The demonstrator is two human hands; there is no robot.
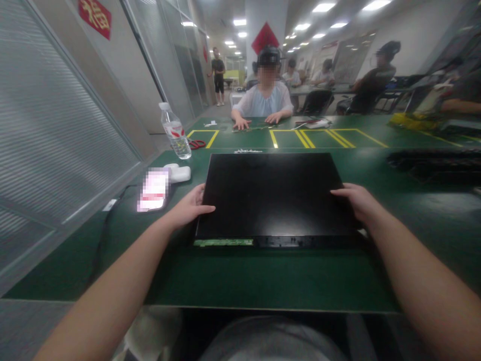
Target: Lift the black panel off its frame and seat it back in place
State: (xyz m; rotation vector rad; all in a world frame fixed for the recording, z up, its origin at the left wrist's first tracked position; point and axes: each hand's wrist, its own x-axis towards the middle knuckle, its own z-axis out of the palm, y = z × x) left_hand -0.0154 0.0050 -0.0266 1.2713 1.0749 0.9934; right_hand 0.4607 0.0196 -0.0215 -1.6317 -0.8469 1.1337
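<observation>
A black flat display panel (272,193) is held face up over the green table, with a narrow green circuit board (224,242) along its near edge. My left hand (195,203) grips the panel's left side, thumb on the face and fingers at the edge. On the opposite side my right hand (355,200) is closed on the right edge, its thumb lying over the front. The fingers under the panel are hidden. Whether the panel rests on the table or hangs slightly above it, I cannot tell.
Left of the panel are a lit phone (154,189), a white case (180,174), a water bottle (176,131) and red-handled scissors (197,144). Small white pieces (248,151) lie behind it. Dark stacked parts (436,163) sit at right. A person (266,100) works across the green table (270,281).
</observation>
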